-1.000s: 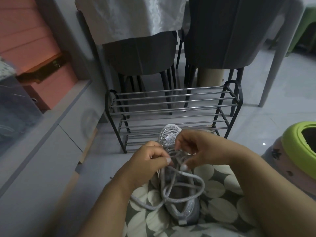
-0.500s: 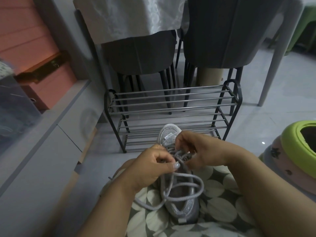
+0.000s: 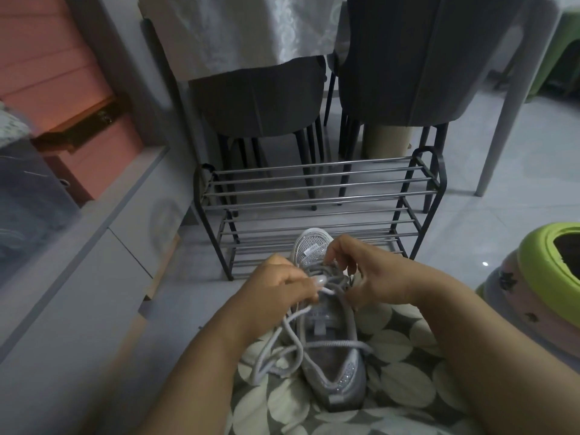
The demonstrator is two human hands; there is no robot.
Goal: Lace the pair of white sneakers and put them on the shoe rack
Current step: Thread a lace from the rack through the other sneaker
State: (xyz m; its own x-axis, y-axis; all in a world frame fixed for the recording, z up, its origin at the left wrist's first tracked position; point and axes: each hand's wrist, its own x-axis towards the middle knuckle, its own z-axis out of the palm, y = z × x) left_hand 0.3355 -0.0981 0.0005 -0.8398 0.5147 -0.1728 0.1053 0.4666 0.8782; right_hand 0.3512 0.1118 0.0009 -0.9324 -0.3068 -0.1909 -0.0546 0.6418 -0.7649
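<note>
Head view: one sneaker (image 3: 329, 350) visible, pale grey-white mesh, glittery trim at the heel collar, tongue (image 3: 314, 246) up with a small label on it. It lies on the lap, on a leaf-print fabric (image 3: 401, 365), heel toward camera, toe toward the shoe rack (image 3: 317, 199). One lace (image 3: 282, 350), grey-white rope type, partly threaded near the tongue, slack loops spilling over the sneaker's left side and across the opening.

Left hand (image 3: 279, 290): fingers curled, pinching the lace. Right hand (image 3: 373, 274): thumb and forefinger pinch the lace at the upper eyelets, other fingers loosely bent.

Rack: one, black frame, three tiers of metal bars, on the floor just beyond the toe. Two dark chairs (image 3: 260, 98) behind it.
</note>
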